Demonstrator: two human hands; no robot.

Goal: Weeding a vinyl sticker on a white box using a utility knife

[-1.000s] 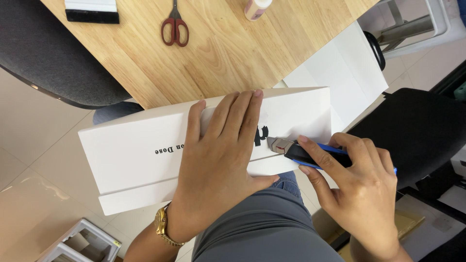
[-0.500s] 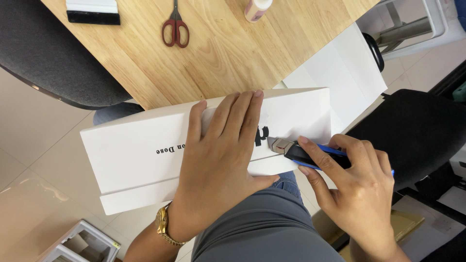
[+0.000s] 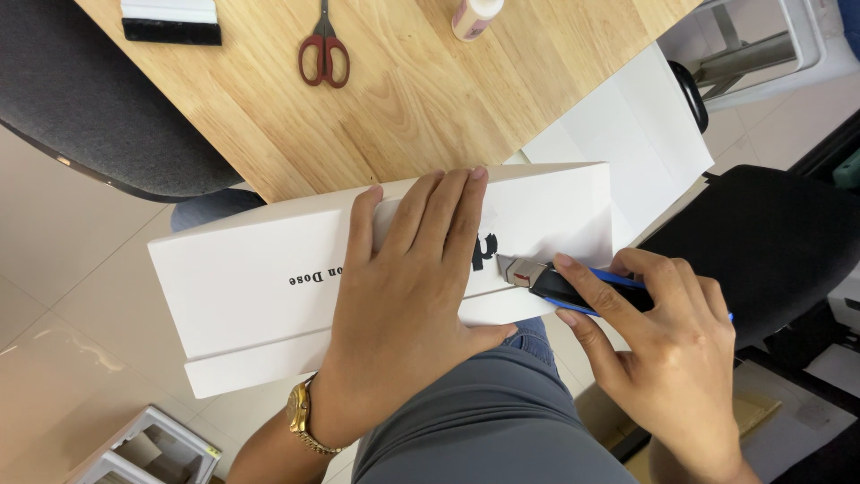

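Observation:
A long white cardboard box lies across my lap, below the edge of a wooden table. My left hand presses flat on the box's top, fingers spread, a gold watch on the wrist. My right hand grips a blue and black utility knife, whose blade tip touches the box's front face near its right end, just beside my left fingertips.
On the table lie red-handled scissors, a black and white block and a roll of tape. A white sheet hangs past the table's right edge. Black chairs stand at left and right.
The view has shifted slightly. Both hands, the knife and the box hold nearly the same pose.

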